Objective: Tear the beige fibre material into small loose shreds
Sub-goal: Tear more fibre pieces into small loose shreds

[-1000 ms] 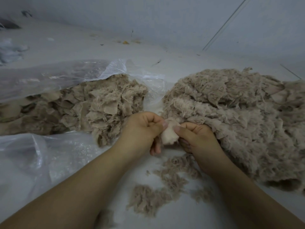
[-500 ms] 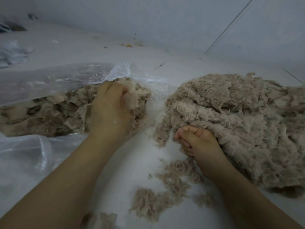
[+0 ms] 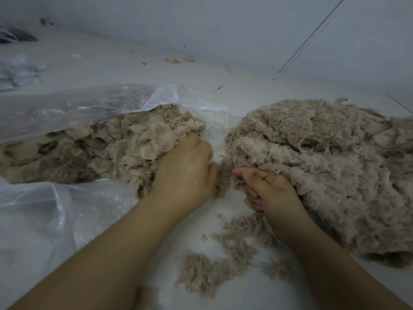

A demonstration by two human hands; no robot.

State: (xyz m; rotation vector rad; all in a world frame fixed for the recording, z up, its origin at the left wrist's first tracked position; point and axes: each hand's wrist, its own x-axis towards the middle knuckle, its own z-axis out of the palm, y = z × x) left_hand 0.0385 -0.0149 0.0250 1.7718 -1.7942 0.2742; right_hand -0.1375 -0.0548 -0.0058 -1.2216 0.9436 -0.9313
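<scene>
Head view, looking down on a pale work surface [image 3: 223,104]. Beige fibre material lies in two masses: flat, sheet-like scraps [image 3: 116,148] spilling from the mouth of a clear plastic bag [image 3: 73,106] at left, and a fluffy shredded heap [image 3: 317,166] at right, with a few small tufts [image 3: 214,265] scattered on the surface near the viewer.

The left hand [image 3: 185,171] rests at the near edge of the bagged scraps, back of the hand upward; its fingers are hidden, so whether it holds anything cannot be told. The right hand [image 3: 268,189] has its fingers curled into the near-left edge of the heap, gripping fibre.

Handling, as a judgement: the material looks very light, soft and compressible, fibrous enough to cling rather than slip, and weak enough to part under a gentle pull. Thin edges of single scraps appear the best purchase, pinched by both hands close together.

Neither mass has a marked direction; the bagged pile stretches roughly left to right, while the heap is a rounded mound.
</scene>
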